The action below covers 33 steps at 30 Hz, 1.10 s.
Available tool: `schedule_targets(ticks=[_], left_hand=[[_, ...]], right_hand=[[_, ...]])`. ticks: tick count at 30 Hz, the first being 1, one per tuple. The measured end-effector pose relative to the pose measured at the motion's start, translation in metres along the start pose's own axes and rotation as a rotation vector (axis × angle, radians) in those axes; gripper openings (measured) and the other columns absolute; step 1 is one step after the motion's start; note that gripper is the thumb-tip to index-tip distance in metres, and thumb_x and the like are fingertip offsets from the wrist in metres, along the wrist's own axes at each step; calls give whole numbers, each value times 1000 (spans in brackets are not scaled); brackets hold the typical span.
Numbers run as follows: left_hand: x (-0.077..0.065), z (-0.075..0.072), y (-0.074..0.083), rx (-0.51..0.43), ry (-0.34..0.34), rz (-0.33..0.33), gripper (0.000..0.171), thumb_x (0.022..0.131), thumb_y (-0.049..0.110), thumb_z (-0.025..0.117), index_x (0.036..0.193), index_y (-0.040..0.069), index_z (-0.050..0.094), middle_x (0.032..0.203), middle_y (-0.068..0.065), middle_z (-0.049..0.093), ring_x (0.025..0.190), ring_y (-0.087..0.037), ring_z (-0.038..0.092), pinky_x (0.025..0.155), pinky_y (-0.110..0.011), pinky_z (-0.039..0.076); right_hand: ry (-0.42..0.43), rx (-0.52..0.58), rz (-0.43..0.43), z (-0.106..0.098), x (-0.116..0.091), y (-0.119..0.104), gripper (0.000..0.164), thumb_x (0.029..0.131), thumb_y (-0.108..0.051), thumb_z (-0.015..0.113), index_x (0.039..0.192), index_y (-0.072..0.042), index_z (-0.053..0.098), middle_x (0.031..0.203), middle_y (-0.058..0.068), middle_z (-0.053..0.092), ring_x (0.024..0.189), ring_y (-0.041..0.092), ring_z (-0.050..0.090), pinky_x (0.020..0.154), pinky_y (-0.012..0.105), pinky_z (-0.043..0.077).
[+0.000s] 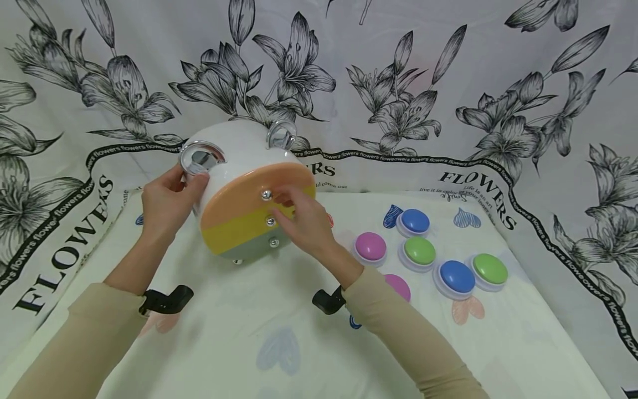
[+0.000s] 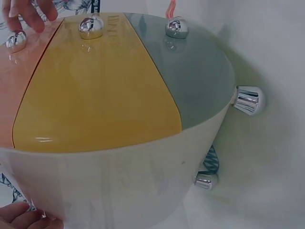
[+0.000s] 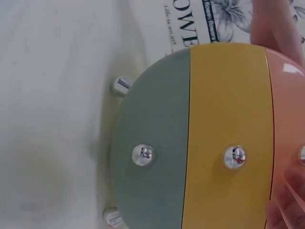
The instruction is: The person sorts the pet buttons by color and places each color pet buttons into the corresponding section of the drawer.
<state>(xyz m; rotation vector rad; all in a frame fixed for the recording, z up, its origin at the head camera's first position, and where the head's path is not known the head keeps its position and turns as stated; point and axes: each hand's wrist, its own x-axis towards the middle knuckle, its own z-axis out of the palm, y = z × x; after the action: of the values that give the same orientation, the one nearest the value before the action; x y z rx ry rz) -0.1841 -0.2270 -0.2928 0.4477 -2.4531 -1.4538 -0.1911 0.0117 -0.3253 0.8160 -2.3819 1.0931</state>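
Note:
A white rounded drawer box (image 1: 234, 141) stands on the cloth-covered table, its oval front banded in orange, yellow and grey-green. Each band carries a silver knob (image 1: 266, 195), and silver feet (image 2: 249, 100) show at the underside. Two silver ring-shaped ears (image 1: 281, 134) stick out on top. My left hand (image 1: 171, 199) grips the box's left side by one ear, thumb toward the front and fingers behind. My right hand (image 1: 306, 221) is at the front, its loosely bent fingers (image 3: 293, 198) close beside the knob of the orange drawer (image 2: 28, 67), with nothing between them.
Several round push-button lights lie right of the box: a pink one (image 1: 371, 246), a blue one (image 1: 457, 277) and a green one (image 1: 490, 269) among them. One pink button (image 1: 399, 287) is partly behind my right sleeve. A flower-printed cloth (image 1: 399, 100) hangs at the back.

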Motion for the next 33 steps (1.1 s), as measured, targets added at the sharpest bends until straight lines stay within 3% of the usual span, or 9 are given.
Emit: schedule_targets(ticks=[4,11,19,26,33], left_hand=[[-1,0,1,3,0,-7,70,82,59,52,142,24,37,140,-4,44,120,-18,42,96,-35,44],[-1,1,0,21,17,1,69,83,59,51,141,25,37,137,-5,48,110,-16,44,86,-20,49],[0,1,-2,6,11,3,70,82,59,52,141,25,37,137,-6,48,112,-17,45,91,-30,47],[0,-1,-1,8,8,-10,70,82,59,53,141,25,38,136,-6,50,110,-16,47,86,-23,48],[0,0,-1,-5,-3,-10,69,82,58,53,141,25,37,138,-5,48,116,-18,48,90,-31,47]], right_hand=[[23,25,22,6,5,-4,27,86,-21,65,108,-11,55,97,-2,66,88,9,61,69,20,50],[95,23,39,15,12,-10,27,82,-21,69,100,-8,53,85,0,65,76,9,61,67,12,47],[135,-107,172,23,16,-19,28,80,-31,68,93,-15,50,79,-6,64,62,5,56,46,15,37],[138,-194,176,23,19,-22,25,82,-31,66,91,-15,49,73,-6,63,47,4,49,37,16,30],[132,-213,178,21,18,-20,23,82,-30,65,89,-15,48,70,-7,63,44,4,45,37,16,29]])
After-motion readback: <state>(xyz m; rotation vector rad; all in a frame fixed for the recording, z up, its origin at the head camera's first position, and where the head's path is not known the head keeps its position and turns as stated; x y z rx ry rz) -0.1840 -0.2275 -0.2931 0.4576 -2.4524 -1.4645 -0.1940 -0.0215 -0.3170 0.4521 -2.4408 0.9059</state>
